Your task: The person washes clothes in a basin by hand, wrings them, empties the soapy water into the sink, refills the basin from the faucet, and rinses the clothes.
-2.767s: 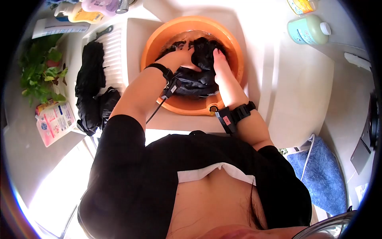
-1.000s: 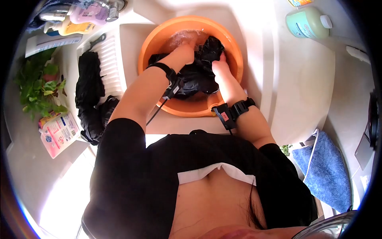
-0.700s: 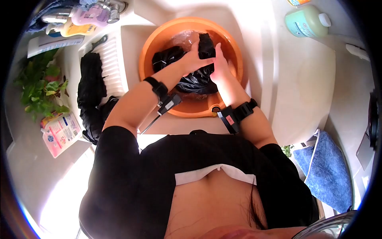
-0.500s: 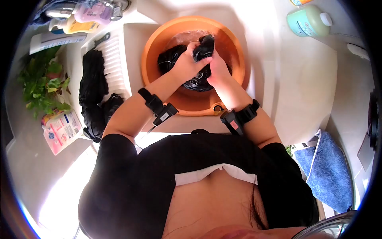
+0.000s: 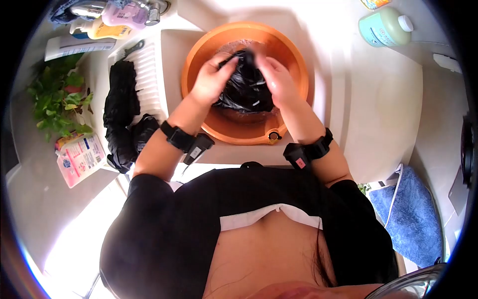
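Observation:
A wet, shiny black garment (image 5: 245,92) hangs and lies bunched in the orange basin (image 5: 195,44), which has some water and suds in it. My left hand (image 5: 211,79) is closed on the garment's upper left edge, thumb and fingers pinching the cloth. On the other side, my right hand (image 5: 278,79) grips its upper right part; those fingertips are smeared by motion. What kind of garment it is does not show. Each forearm wears a black strap with a small box.
Left of the basin, more black cloth (image 5: 120,99) lies on a ribbed white washboard (image 5: 148,74). A plant (image 5: 62,99), a pink-and-white pouch (image 5: 82,159) and several bottles stand farther left. A green bottle (image 5: 381,27) is at upper right; a blue towel (image 5: 411,214) hangs lower right.
My hands were close together, squeezing a bunched part of the garment. They have now moved apart, and the cloth is spread more openly between them.

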Demonstrator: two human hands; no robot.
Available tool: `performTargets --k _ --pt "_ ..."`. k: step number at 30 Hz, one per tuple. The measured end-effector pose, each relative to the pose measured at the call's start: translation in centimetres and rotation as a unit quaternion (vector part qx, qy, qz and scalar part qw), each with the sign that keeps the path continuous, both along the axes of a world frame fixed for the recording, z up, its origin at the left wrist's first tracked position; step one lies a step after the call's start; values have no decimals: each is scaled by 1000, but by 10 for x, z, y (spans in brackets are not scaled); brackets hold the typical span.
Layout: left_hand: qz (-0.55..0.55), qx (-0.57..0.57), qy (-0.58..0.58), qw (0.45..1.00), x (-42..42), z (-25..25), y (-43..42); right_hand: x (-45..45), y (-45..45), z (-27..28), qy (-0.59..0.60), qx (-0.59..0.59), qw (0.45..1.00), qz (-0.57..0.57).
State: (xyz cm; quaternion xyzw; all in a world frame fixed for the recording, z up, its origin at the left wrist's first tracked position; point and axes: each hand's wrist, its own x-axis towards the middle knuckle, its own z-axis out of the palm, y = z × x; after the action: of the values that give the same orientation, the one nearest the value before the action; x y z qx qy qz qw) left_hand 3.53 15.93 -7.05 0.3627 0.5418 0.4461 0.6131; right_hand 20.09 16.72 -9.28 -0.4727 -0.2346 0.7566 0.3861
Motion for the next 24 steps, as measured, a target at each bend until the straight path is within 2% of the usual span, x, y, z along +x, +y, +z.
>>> performTargets --k 2,3,6,8,10,11,13,14,15,16,17,18,19,21,24 --pt "-22 40 126 991 -30 -12 5 7 9 6 -20 -11 996 -87" --pt "-78 28 330 940 -42 -7 10 10 12 10 -36 -40 994 -93" --pt "-168 106 500 843 -57 -14 6 12 17 8 -89 -78 986 -118" --pt "-257 63 558 787 -59 -20 2 19 18 0 -85 -59 988 -113" --pt "-358 -17 607 709 -56 -8 0 19 19 -15 -86 -40 990 -105" --pt "-418 -115 593 679 -54 -3 8 17 18 -22 -86 -38 990 -103" --pt "-400 -77 658 633 -34 11 15 12 17 -38 -91 -59 988 -109" --pt "-388 -58 689 610 -23 13 16 11 13 -52 -133 -63 985 -87" --pt "-361 15 719 593 -21 -11 8 10 8 -69 -174 -67 980 -66" --pt "-386 17 708 591 -15 -23 4 9 5 -72 -215 -71 973 -44" --pt "-411 20 697 588 -9 -32 1 8 -2 -74 -306 -76 949 6" --pt "-437 23 684 583 -6 -42 -2 3 -9 -98 -246 -132 960 10" --pt "-457 6 646 611 -5 -53 -3 0 -12 -90 -243 -168 955 40" --pt "-496 -24 636 591 -2 -66 3 0 -15 -76 -212 -230 946 79" --pt "-520 -41 648 555 -6 -80 11 -4 -21 -101 -199 -167 964 61"
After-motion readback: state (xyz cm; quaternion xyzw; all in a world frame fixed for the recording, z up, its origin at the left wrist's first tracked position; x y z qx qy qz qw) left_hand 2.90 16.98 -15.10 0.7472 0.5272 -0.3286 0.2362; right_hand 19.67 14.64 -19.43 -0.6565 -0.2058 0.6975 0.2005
